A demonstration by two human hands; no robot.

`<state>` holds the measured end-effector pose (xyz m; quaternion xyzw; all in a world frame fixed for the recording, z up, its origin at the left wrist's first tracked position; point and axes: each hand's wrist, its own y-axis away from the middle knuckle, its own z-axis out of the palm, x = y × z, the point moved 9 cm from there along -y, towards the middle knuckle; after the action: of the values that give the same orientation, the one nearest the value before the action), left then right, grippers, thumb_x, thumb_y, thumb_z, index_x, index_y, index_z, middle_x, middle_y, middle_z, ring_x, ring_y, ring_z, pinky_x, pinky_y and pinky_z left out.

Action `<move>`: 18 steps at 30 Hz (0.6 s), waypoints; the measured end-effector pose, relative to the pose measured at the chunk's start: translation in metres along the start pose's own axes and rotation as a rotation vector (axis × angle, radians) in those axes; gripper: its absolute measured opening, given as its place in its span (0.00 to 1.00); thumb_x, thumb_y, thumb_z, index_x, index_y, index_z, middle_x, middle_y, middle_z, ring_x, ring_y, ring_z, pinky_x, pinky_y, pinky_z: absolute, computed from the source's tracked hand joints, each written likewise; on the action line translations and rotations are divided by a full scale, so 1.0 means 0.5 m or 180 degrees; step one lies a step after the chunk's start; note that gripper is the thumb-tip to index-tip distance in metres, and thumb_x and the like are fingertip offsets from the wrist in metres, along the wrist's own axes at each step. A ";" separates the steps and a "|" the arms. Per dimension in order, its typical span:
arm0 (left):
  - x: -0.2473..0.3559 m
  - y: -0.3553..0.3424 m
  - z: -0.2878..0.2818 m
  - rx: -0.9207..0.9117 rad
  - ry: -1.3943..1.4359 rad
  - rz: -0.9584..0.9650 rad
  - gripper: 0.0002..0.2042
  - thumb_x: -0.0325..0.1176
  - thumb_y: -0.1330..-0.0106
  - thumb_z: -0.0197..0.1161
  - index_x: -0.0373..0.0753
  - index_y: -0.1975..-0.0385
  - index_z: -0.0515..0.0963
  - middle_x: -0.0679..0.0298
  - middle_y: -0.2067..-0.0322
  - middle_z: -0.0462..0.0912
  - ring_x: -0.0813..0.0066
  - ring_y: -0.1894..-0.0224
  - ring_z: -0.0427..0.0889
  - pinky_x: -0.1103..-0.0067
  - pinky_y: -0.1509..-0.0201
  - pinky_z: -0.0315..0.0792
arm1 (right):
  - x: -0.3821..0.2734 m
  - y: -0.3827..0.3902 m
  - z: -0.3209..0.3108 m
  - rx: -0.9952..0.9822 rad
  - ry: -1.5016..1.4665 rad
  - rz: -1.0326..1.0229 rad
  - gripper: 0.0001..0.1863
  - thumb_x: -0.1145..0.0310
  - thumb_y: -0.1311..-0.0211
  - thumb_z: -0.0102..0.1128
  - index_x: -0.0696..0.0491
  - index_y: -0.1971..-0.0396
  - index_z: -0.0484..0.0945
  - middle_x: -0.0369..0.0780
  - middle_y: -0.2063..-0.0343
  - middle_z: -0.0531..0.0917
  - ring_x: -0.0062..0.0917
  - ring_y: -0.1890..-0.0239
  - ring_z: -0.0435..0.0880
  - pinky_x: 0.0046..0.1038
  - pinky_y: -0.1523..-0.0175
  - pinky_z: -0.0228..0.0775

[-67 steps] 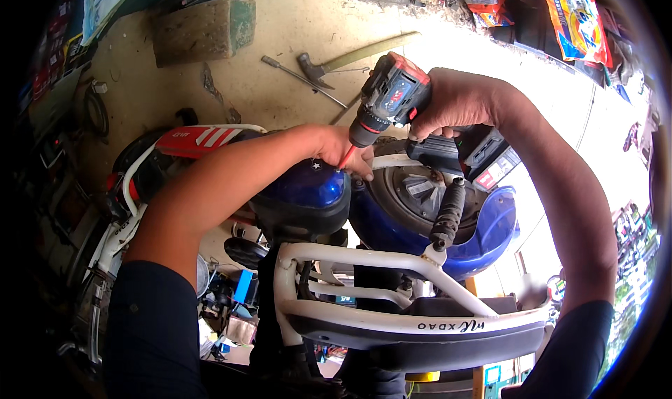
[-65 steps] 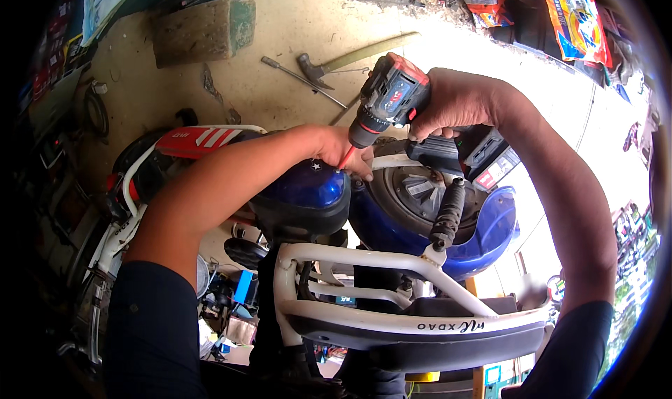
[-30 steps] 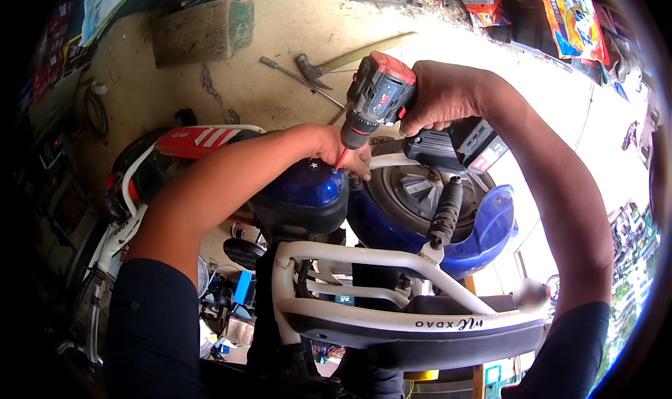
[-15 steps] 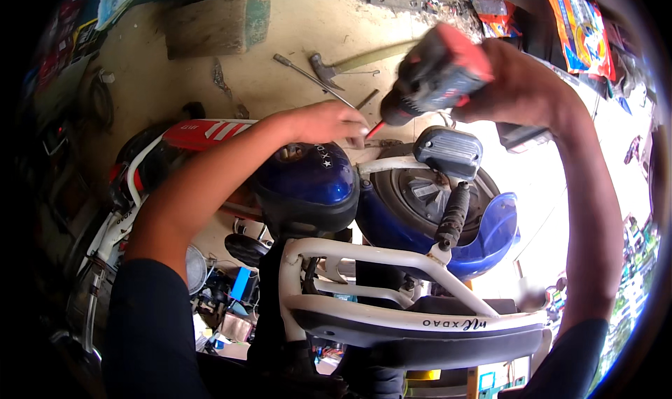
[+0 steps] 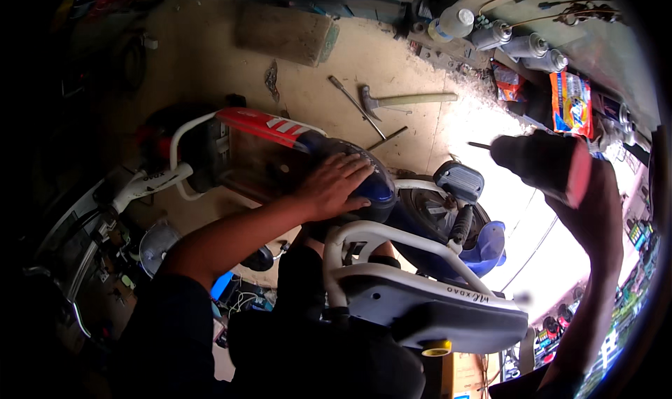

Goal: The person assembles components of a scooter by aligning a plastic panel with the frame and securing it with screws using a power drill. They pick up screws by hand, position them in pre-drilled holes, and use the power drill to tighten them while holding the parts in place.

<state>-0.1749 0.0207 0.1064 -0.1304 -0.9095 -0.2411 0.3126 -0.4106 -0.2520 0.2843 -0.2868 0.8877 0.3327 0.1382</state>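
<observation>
An electric scooter with a white tubular frame [image 5: 399,238] and a red panel [image 5: 260,121] lies before me. My left hand [image 5: 334,183] rests palm down on its blue-and-black rounded cover [image 5: 374,185], fingers stretched out and holding nothing. My right hand [image 5: 588,210] grips a red-and-black cordless drill [image 5: 535,162], raised at the right with its bit pointing left, clear of the scooter; its fingers are mostly behind the drill. Just right of the blue cover are a wheel [image 5: 428,213] with a blue mudguard [image 5: 486,248], a black pedal [image 5: 458,180] and a shock absorber [image 5: 458,227].
A hammer [image 5: 413,99], a long metal rod [image 5: 357,105] and a wooden block [image 5: 280,33] lie on the floor [image 5: 199,56] beyond. Spray cans [image 5: 525,47], a plastic bottle [image 5: 451,24] and an orange packet [image 5: 570,101] stand along the back right. Clutter and cables [image 5: 248,301] lie lower left.
The drill has moved up off the blue cover and out to the right in my right hand. My left hand has spread onto the cover. The view has shifted.
</observation>
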 end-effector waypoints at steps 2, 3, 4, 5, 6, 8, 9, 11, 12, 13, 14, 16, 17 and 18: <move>-0.003 0.004 0.006 0.0112 -0.0067 0.0024 0.34 0.54 0.29 0.61 0.35 0.31 0.69 0.51 0.32 0.73 0.52 0.28 0.69 0.58 0.21 0.58 | -0.064 -0.030 -0.019 0.0073 0.0047 -0.0075 0.22 0.72 0.50 0.77 0.60 0.55 0.81 0.48 0.61 0.88 0.43 0.60 0.88 0.40 0.52 0.79; -0.003 0.006 0.004 0.0198 -0.0106 0.0043 0.34 0.55 0.28 0.60 0.35 0.31 0.70 0.51 0.32 0.74 0.53 0.28 0.69 0.59 0.22 0.58 | -0.108 -0.035 -0.041 0.0082 0.0096 -0.0136 0.20 0.72 0.50 0.77 0.60 0.56 0.81 0.48 0.62 0.88 0.43 0.61 0.88 0.40 0.52 0.79; -0.005 0.010 0.003 0.0301 -0.0139 0.0038 0.34 0.55 0.28 0.60 0.36 0.31 0.70 0.52 0.33 0.74 0.53 0.28 0.70 0.59 0.22 0.58 | -0.180 -0.040 -0.067 -0.0005 0.0195 -0.0263 0.19 0.72 0.50 0.76 0.60 0.57 0.82 0.48 0.63 0.88 0.44 0.61 0.88 0.40 0.52 0.78; -0.007 0.024 0.006 0.0405 -0.0171 -0.0045 0.34 0.56 0.28 0.59 0.36 0.32 0.71 0.52 0.33 0.75 0.54 0.29 0.71 0.59 0.22 0.59 | -0.261 -0.043 -0.094 -0.0195 0.0316 -0.0505 0.19 0.72 0.50 0.77 0.60 0.57 0.82 0.48 0.63 0.88 0.44 0.62 0.88 0.40 0.52 0.78; -0.012 0.028 0.009 0.0484 -0.0164 -0.0090 0.33 0.55 0.28 0.58 0.36 0.32 0.71 0.52 0.33 0.75 0.54 0.29 0.71 0.60 0.22 0.59 | -0.290 -0.025 -0.109 -0.0176 0.0499 -0.0544 0.22 0.71 0.51 0.78 0.60 0.55 0.81 0.48 0.61 0.87 0.44 0.60 0.87 0.41 0.51 0.78; -0.001 -0.023 0.012 0.0475 -0.0110 0.0419 0.32 0.54 0.27 0.57 0.35 0.33 0.72 0.51 0.34 0.76 0.54 0.30 0.72 0.60 0.22 0.59 | -0.284 0.116 -0.150 0.0219 0.0939 0.0091 0.31 0.69 0.54 0.81 0.59 0.49 0.77 0.49 0.55 0.83 0.45 0.53 0.83 0.42 0.46 0.76; -0.018 0.025 0.012 0.0629 -0.0157 -0.0082 0.31 0.54 0.27 0.57 0.35 0.34 0.73 0.51 0.35 0.76 0.54 0.31 0.72 0.60 0.23 0.60 | -0.262 0.110 -0.153 0.0291 0.1122 -0.0282 0.37 0.68 0.56 0.82 0.59 0.44 0.74 0.50 0.51 0.81 0.46 0.48 0.81 0.42 0.43 0.74; -0.022 0.032 0.016 0.0738 -0.0111 -0.0167 0.30 0.54 0.27 0.57 0.35 0.36 0.75 0.51 0.37 0.78 0.54 0.32 0.74 0.60 0.24 0.61 | -0.236 0.206 -0.181 0.0402 0.1236 -0.0055 0.34 0.68 0.54 0.81 0.58 0.45 0.75 0.49 0.52 0.80 0.44 0.49 0.81 0.41 0.44 0.74; -0.020 0.035 0.022 0.0787 -0.0102 -0.0124 0.29 0.53 0.27 0.58 0.35 0.37 0.76 0.51 0.37 0.79 0.54 0.33 0.74 0.60 0.24 0.61 | -0.219 0.268 -0.194 0.0466 0.1253 0.0145 0.33 0.68 0.53 0.80 0.58 0.46 0.75 0.48 0.53 0.80 0.43 0.50 0.81 0.41 0.44 0.74; -0.010 -0.001 0.034 0.0736 -0.0021 0.0239 0.28 0.52 0.27 0.58 0.34 0.37 0.76 0.51 0.38 0.79 0.54 0.33 0.75 0.60 0.25 0.62 | -0.226 0.375 -0.201 0.0539 0.1312 0.0683 0.32 0.68 0.52 0.79 0.58 0.47 0.75 0.48 0.54 0.80 0.42 0.50 0.81 0.40 0.44 0.74; -0.023 0.034 0.017 0.0921 -0.0161 -0.0085 0.28 0.51 0.27 0.58 0.34 0.38 0.77 0.51 0.39 0.80 0.54 0.34 0.75 0.60 0.25 0.63 | -0.183 0.385 -0.222 0.0629 0.1283 0.0479 0.31 0.68 0.51 0.79 0.58 0.47 0.75 0.47 0.54 0.80 0.41 0.51 0.80 0.40 0.44 0.74; -0.012 0.025 0.010 0.0993 -0.0098 0.0069 0.25 0.46 0.28 0.59 0.35 0.39 0.78 0.51 0.40 0.81 0.52 0.36 0.77 0.60 0.25 0.64 | -0.178 0.492 -0.225 0.0772 0.1335 0.0933 0.28 0.68 0.49 0.77 0.58 0.48 0.75 0.46 0.56 0.80 0.40 0.52 0.80 0.39 0.44 0.74; -0.009 0.020 0.013 0.1007 -0.0056 0.0124 0.24 0.46 0.28 0.58 0.35 0.40 0.78 0.51 0.40 0.81 0.52 0.36 0.78 0.61 0.26 0.64 | -0.177 0.532 -0.225 0.0850 0.1364 0.1118 0.27 0.68 0.48 0.76 0.58 0.49 0.76 0.46 0.56 0.80 0.39 0.53 0.80 0.38 0.44 0.74; -0.008 0.019 0.016 0.1018 -0.0052 0.0154 0.24 0.45 0.28 0.58 0.35 0.40 0.78 0.51 0.40 0.82 0.52 0.37 0.78 0.61 0.26 0.65 | -0.163 0.570 -0.221 0.0948 0.1356 0.1268 0.26 0.68 0.47 0.76 0.58 0.50 0.76 0.45 0.57 0.80 0.38 0.53 0.80 0.38 0.45 0.73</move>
<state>-0.1723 0.0325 0.1019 -0.1028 -0.9353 -0.0845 0.3278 -0.5230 -0.1171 0.5474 -0.1473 0.9742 0.1522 -0.0779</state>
